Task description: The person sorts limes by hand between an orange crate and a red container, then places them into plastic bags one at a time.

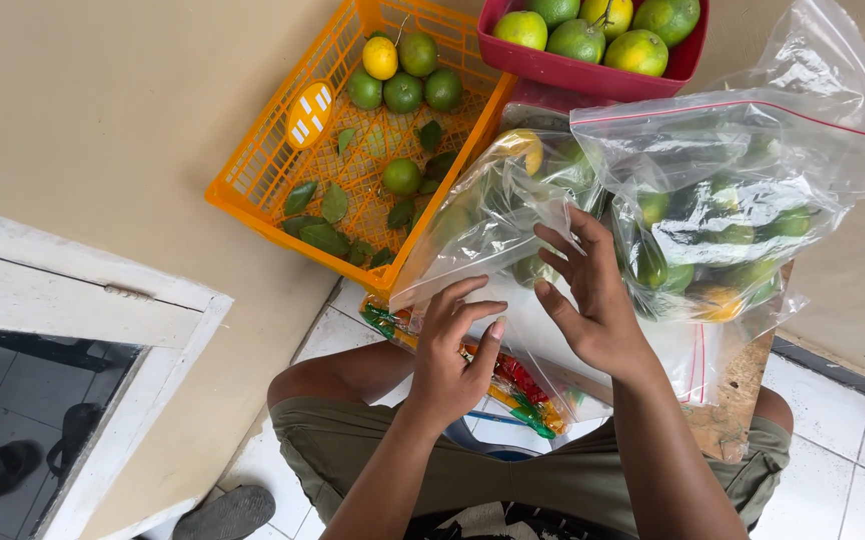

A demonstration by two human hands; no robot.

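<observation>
Both hands work at the mouth of a clear plastic bag (pixel 487 225) that lies tilted across the person's lap and holds a few green and yellow citrus fruits. The left hand (pixel 452 355) pinches the near edge of the bag's opening between thumb and fingers, closed on the film, while the right hand (pixel 592 295) has its fingers spread and curled loosely against the film just beside it, pressing on it rather than clamped. To handle this well, I judge the two lips of the opening should be kept lined up and flat, with the left-hand pinch holding the edge taut so the right fingers can run along it without wrinkling the film or letting fruit roll toward the mouth. A second, fuller zip bag (pixel 727 215) of fruit stands just to the right, touching the first. Beyond them an orange crate (pixel 252 195) holds loose fruit and leaves, and a red tub (pixel 512 55) of fruit sits at the top edge. The tub is cut off by the frame, so its full load cannot be counted. The glare on the film hides how many fruits the held bag contains, and whether its seal is partly shut is hard to tell. Colourful packets (pixel 522 385) under the bags are mostly covered.
</observation>
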